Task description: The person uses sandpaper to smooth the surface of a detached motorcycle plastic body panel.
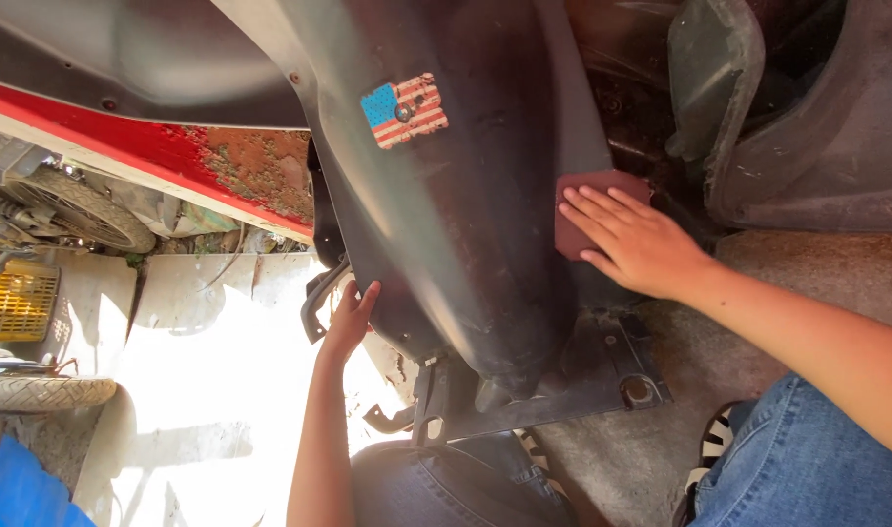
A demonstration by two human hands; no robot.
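Observation:
A large dark curved body panel (465,224), like a scooter's front shield, stands in front of me with a small flag sticker (404,109) near its top. My right hand (633,239) lies flat, fingers together, pressing a reddish-brown sanding sheet (580,185) against the panel's right side. My left hand (351,317) reaches up and holds the panel's left edge, fingers curled around the rim. Both forearms are bare. My knees in blue jeans (807,459) show at the bottom.
A red panel with rusty, flaking paint (231,161) runs behind at upper left. A tyre (80,210), a yellow crate (14,298) and another tyre (41,390) lie on the sunlit concrete at left. A dark seat-like shape (807,117) fills the upper right. A metal bracket (602,376) sits below the panel.

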